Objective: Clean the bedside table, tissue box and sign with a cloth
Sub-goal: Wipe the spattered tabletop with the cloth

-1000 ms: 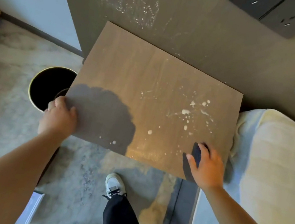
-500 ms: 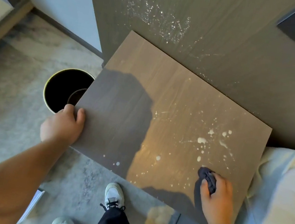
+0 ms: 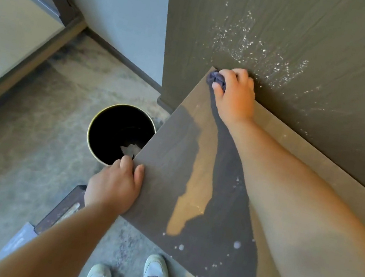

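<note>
Nothing to read here: no lettering, labels, brands or numbers show on anything in view.

You see a brown wood-grain bedside tabletop point(image 3: 225, 207), smooth with a low sheen, flecked with white spatter. The crumpled dark grey cloth point(image 3: 214, 78) looks soft and matt. The black round bin point(image 3: 116, 131) has a glossy, perhaps metal, gold rim.

We see the brown wood-grain table point(image 3: 171, 141) set against the wall, white splatter spots point(image 3: 236, 245) scattered over its near part, a crumpled dark cloth point(image 3: 216, 79) on its far left corner, and beside it on the mottled floor point(image 3: 19, 134) a black bin point(image 3: 114, 131).
</note>
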The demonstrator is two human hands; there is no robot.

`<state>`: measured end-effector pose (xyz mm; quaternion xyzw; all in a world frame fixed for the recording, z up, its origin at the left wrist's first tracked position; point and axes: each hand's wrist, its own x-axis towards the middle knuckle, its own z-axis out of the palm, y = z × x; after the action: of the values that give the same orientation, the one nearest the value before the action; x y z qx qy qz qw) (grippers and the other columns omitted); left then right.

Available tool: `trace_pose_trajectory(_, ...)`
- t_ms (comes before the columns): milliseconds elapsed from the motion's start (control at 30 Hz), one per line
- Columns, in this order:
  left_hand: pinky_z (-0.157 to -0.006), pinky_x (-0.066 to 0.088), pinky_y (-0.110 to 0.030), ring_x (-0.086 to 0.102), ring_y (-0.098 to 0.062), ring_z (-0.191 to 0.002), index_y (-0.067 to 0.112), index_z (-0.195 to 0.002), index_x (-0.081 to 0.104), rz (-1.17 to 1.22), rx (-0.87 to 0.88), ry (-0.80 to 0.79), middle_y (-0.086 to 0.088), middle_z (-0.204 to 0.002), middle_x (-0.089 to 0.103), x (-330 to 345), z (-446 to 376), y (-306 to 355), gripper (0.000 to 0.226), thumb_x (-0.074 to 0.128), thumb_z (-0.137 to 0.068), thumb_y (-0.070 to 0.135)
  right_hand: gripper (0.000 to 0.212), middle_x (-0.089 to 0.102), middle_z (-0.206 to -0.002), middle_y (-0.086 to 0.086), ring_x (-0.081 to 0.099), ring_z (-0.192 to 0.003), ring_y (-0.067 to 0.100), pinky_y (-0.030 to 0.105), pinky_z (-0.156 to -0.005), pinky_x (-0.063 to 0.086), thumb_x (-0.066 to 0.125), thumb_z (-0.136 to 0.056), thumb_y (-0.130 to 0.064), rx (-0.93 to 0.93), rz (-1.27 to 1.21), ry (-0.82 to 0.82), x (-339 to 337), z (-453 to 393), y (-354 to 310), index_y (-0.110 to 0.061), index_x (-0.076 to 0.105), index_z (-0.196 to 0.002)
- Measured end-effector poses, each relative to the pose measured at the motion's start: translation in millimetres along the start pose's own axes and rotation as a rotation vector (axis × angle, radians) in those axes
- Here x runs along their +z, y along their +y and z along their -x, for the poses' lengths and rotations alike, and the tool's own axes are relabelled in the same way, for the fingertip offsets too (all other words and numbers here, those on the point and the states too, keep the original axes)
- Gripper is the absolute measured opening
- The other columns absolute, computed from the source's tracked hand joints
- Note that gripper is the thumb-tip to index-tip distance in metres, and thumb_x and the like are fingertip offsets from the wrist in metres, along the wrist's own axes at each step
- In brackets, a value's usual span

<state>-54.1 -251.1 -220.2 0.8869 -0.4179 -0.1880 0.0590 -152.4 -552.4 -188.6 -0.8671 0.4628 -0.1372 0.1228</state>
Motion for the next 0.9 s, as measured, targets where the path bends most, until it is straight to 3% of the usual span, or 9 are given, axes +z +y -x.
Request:
trace_pose_trajectory(167,-0.055,0.035,-0.035,0.063,-0.034,-0.082,0.022,-0.081,0.032,0.015,0.013,-0.014,-0.004,-0.087,0.061,1,0,0,0.037,0.019,-0.094,0.054,0.028,0.055,-0.125,0.003,0.048,-0.108,0.034,0.043,-0.085,0.036,0.049,-0.093,-0.033,0.016,0.082,0.044,22,-6,-16,-0.022,0.062,-0.116)
trace_pose_trajectory(300,-0.053,0.034,-0.035,0.063,-0.034,-0.081,0.022,-0.081,0.030,0.033,0.028,-0.018,-0.004,-0.087,0.061,0,0,-1,0.035,0.018,-0.093,0.053,0.022,0.060,-0.117,0.006,0.052,-0.100,0.035,0.046,-0.083,0.042,0.054,-0.091,-0.026,-0.272,-0.002,-0.075,15,34,-33,-0.019,0.066,-0.109)
trace_pose_trajectory(433,-0.052,0.033,-0.033,0.063,-0.032,-0.077,0.023,-0.079,0.030,0.052,0.042,0.003,-0.003,-0.083,0.060,0,1,-1,0.035,0.019,-0.093,0.052,0.020,0.065,-0.115,0.002,0.052,-0.102,0.030,0.041,-0.080,0.041,0.059,-0.089,-0.026,-0.508,-0.045,-0.185,13,106,-50,-0.019,0.069,-0.104)
trace_pose_trajectory(567,-0.052,0.035,-0.034,0.062,-0.033,-0.076,0.022,-0.078,0.031,0.072,0.041,0.005,-0.003,-0.081,0.059,1,0,-3,0.036,0.018,-0.092,0.053,0.021,0.066,-0.115,-0.002,0.049,-0.104,0.024,0.039,-0.080,0.034,0.053,-0.090,-0.029,-0.626,-0.021,-0.235,5,160,-44,-0.023,0.068,-0.104)
trace_pose_trajectory(700,-0.051,0.033,-0.033,0.063,-0.033,-0.075,0.021,-0.078,0.032,0.090,0.046,0.014,-0.004,-0.079,0.059,-1,1,-2,0.033,0.025,-0.093,0.050,0.019,0.064,-0.118,-0.005,0.057,-0.106,0.025,0.039,-0.082,0.041,0.058,-0.090,-0.024,-0.721,-0.031,-0.346,-9,207,-31,-0.026,0.066,-0.107)
trace_pose_trajectory(800,-0.050,0.033,-0.032,0.063,-0.032,-0.072,0.021,-0.077,0.031,0.086,0.050,0.028,-0.002,-0.075,0.057,0,1,-1,0.033,0.027,-0.093,0.050,0.018,0.066,-0.113,0.004,0.060,-0.102,0.031,0.042,-0.085,0.043,0.064,-0.087,-0.022,-0.653,-0.062,-0.324,-20,171,-25,-0.020,0.069,-0.104)
trace_pose_trajectory(900,-0.050,0.033,-0.032,0.063,-0.030,-0.071,0.022,-0.077,0.031,0.081,0.050,0.035,0.000,-0.075,0.056,2,1,-2,0.034,0.024,-0.093,0.052,0.022,0.061,-0.116,0.017,0.057,-0.102,0.041,0.049,-0.090,0.044,0.058,-0.090,-0.016,-0.323,-0.062,-0.097,-23,72,-15,-0.008,0.067,-0.108)
